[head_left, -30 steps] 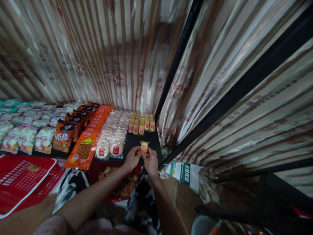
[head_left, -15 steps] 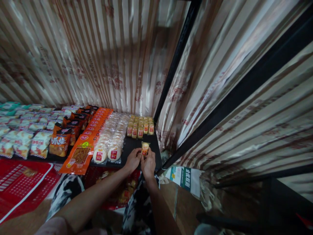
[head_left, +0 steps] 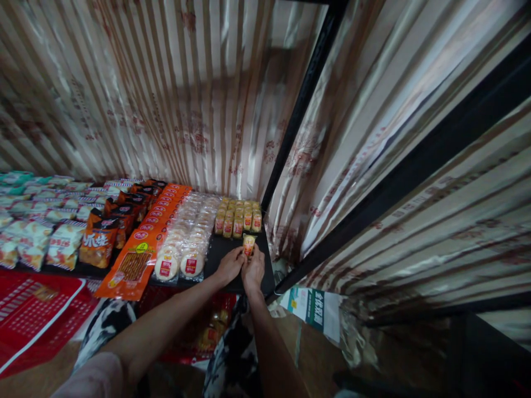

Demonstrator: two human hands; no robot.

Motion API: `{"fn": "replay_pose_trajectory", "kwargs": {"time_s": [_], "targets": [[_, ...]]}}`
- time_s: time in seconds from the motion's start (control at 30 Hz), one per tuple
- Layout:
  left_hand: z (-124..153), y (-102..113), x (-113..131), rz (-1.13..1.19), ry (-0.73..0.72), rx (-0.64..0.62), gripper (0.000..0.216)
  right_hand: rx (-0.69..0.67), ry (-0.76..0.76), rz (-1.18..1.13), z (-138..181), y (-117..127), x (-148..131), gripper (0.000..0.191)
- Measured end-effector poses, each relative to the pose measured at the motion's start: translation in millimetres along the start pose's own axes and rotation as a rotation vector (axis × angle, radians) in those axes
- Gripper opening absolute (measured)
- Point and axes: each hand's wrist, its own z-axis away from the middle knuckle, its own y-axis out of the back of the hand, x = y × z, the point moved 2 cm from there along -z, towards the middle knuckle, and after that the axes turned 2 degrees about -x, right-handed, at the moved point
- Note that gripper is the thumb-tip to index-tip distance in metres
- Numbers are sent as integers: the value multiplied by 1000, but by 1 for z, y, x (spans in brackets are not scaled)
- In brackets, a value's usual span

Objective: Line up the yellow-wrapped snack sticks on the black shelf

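Observation:
A small yellow snack packet (head_left: 249, 244) with a red label is upright between the fingers of both hands, just above the black shelf (head_left: 222, 252). My left hand (head_left: 231, 265) pinches its left side. My right hand (head_left: 253, 272) is closed round its right side and lower part, hiding its base. Right behind it stand several matching yellow packets (head_left: 238, 216) in tight rows at the shelf's right end. To the left lie two columns of round white crackers (head_left: 191, 265) in clear wrap.
Left along the shelf are orange snack bags (head_left: 133, 266), dark orange bags (head_left: 98, 240) and white bags (head_left: 66, 243). A red basket (head_left: 29, 326) is at lower left; another red container with yellow packets (head_left: 215, 329) sits below. A black post (head_left: 296, 116) rises at the right corner before striped curtains (head_left: 199, 94).
Both hands have moved slightly forward and to the right with the yellow packet, bringing it closer to the front row of matching packets. The view has shifted slightly.

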Motion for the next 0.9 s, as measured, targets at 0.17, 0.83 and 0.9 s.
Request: {"fn": "replay_pose_trajectory", "kwargs": {"time_s": [0.17,0.83,0.9], "targets": [[-11,-4,3,-87,-10,-17,40,36,-18,-66,-13,-5,5,45],[-28,-4,7,-248,18,-52,47,82,-51,-111,-52,-19,13,25],[-29,-4,4,-239,15,-46,47,74,-39,-94,-54,-20,13,24]]}}
